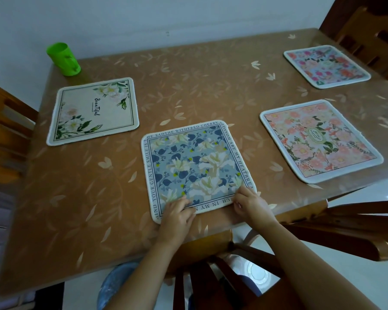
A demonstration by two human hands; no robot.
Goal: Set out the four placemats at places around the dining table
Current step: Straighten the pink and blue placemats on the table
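A blue floral placemat [197, 166] with a lettered border lies flat near the front edge of the brown dining table [188, 86]. My left hand [177, 215] grips its near left edge. My right hand [249, 203] pinches its near right corner. A cream placemat [94, 110] with white flowers lies at the left side. A pink floral placemat [320, 142] lies at the right front. Another pink and purple floral placemat [326, 66] lies at the far right.
A green plastic cup [64, 59] stands at the table's far left corner by the wall. Wooden chairs stand at the left [7, 121], far right [372, 34], near right [345, 229] and right below me [202, 276].
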